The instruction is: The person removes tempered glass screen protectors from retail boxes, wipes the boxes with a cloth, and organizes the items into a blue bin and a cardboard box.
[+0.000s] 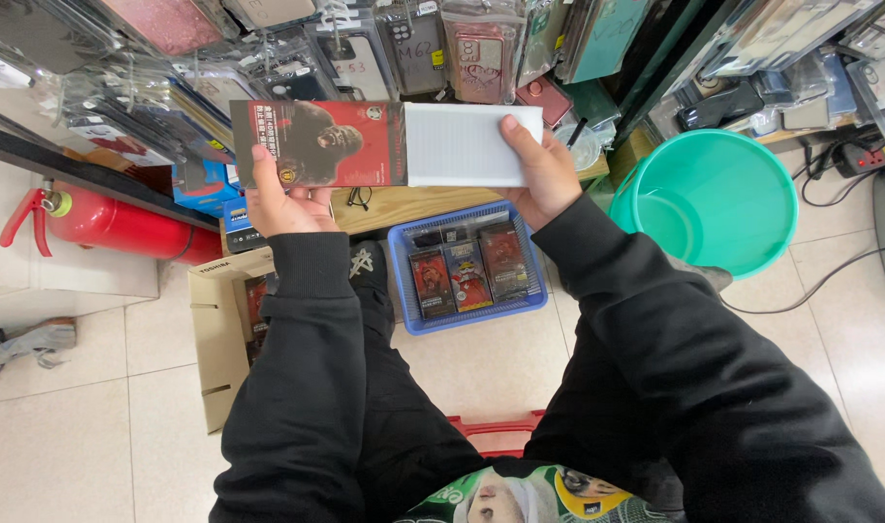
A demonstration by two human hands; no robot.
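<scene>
Racks of hanging phone cases (433, 48) fill the far side above pale floor tiles, with a blue basket (401, 281) of small boxes near the middle, a green bucket (743, 165) right and a red fire extinguisher (113, 225) left. I hold a flat red packet (316, 143) with its white inner sleeve (462, 145) slid out, up before the racks. My left hand (285, 199) pinches the red end, fingers pressed on it, my right hand (539, 174) clasps the white end; it looks light, stiff and smooth, best gripped by the edges.

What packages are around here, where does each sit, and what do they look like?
Red sleeve: left hand, flat, dark figure print.
White tray: slid out, right hand.
Red-black packs: blue basket, floor.
Bagged phone cases: hanging above.
Cardboard box: floor, left.
</scene>
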